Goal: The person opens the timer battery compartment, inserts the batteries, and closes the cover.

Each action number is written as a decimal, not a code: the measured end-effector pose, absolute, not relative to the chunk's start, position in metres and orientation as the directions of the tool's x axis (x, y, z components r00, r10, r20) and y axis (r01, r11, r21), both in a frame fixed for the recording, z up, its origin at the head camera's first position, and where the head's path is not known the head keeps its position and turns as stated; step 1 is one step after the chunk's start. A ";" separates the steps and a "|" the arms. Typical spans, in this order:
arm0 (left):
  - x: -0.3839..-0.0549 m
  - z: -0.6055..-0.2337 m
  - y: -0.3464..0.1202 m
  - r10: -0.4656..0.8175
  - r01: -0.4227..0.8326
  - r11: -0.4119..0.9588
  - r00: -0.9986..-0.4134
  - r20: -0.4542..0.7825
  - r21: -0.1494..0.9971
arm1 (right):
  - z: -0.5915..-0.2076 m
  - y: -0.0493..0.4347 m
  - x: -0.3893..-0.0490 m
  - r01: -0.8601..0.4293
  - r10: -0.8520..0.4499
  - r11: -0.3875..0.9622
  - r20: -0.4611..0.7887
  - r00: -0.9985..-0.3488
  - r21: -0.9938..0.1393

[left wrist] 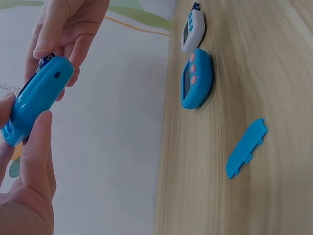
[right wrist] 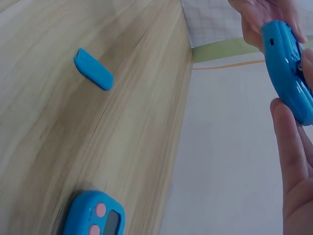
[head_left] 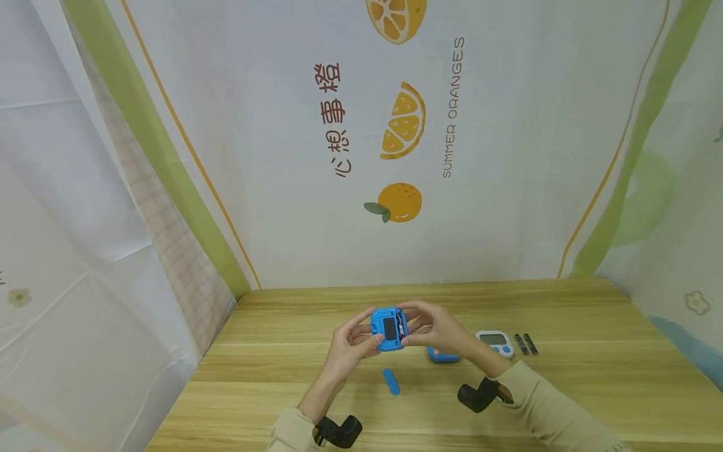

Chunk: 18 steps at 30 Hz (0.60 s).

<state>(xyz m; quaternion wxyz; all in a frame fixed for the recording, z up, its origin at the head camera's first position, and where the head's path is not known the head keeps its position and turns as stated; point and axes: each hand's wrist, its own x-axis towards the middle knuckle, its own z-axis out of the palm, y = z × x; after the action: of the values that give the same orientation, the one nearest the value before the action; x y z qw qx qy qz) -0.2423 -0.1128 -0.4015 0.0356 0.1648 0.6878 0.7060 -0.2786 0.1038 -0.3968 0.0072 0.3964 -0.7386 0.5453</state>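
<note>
Above the table, both hands hold a blue digital timer (head_left: 390, 328) with its back facing the head camera. A dark rectangle sits mid-back, and beside it the battery compartment lies uncovered, with a dark battery (head_left: 401, 324) in it. My left hand (head_left: 346, 346) grips the timer's left side between thumb and fingers. At the right side, my right hand (head_left: 433, 328) pinches the timer, its thumb by the compartment and its fingers behind. In the left wrist view, a battery end (left wrist: 46, 60) shows under the right thumb. The blue battery cover (head_left: 391, 382) lies on the table below.
A second blue timer (left wrist: 197, 78) with pink buttons lies on the wooden table (head_left: 260, 383), partly behind the right hand in the head view. To its right are a white timer (head_left: 494, 343) and two dark batteries (head_left: 526, 344). A printed cloth (head_left: 271, 207) hangs behind.
</note>
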 end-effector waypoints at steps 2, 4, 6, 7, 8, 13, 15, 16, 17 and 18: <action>-0.242 -0.402 -0.112 0.283 0.180 -0.050 -0.941 0.187 0.982 | -0.397 0.105 -0.279 -0.589 -0.584 0.094 0.435 -0.685 -0.803; -0.242 -0.403 -0.112 0.287 0.182 -0.051 -0.939 0.189 0.982 | -0.398 0.106 -0.280 -0.591 -0.590 0.098 0.432 -0.683 -0.801; -0.242 -0.402 -0.112 0.292 0.183 -0.052 -0.937 0.190 0.982 | -0.397 0.107 -0.279 -0.594 -0.593 0.100 0.431 -0.680 -0.799; -0.242 -0.402 -0.112 0.296 0.183 -0.053 -0.936 0.190 0.982 | -0.396 0.107 -0.279 -0.593 -0.592 0.103 0.429 -0.682 -0.799; -0.242 -0.402 -0.112 0.299 0.181 -0.055 -0.935 0.189 0.982 | -0.396 0.107 -0.279 -0.593 -0.592 0.107 0.429 -0.683 -0.798; -0.241 -0.402 -0.112 0.315 0.170 -0.069 -0.931 0.183 0.983 | -0.393 0.107 -0.279 -0.584 -0.597 0.106 0.419 -0.685 -0.804; -0.241 -0.402 -0.113 0.318 0.166 -0.068 -0.931 0.179 0.984 | -0.393 0.107 -0.280 -0.582 -0.602 0.102 0.416 -0.681 -0.807; -0.241 -0.402 -0.113 0.318 0.166 -0.066 -0.931 0.178 0.984 | -0.393 0.107 -0.280 -0.579 -0.606 0.099 0.412 -0.680 -0.810; -0.241 -0.402 -0.113 0.317 0.163 -0.065 -0.932 0.176 0.984 | -0.393 0.107 -0.280 -0.573 -0.608 0.097 0.407 -0.681 -0.813; -0.241 -0.402 -0.113 0.316 0.165 -0.063 -0.932 0.177 0.984 | -0.393 0.107 -0.280 -0.570 -0.610 0.098 0.404 -0.682 -0.816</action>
<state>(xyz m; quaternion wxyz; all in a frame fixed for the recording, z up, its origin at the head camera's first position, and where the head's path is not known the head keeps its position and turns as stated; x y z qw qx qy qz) -0.2411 -0.1130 -0.4016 0.0535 0.1764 0.6824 0.7073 -0.2804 0.1074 -0.3933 -0.0181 0.3982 -0.7408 0.5407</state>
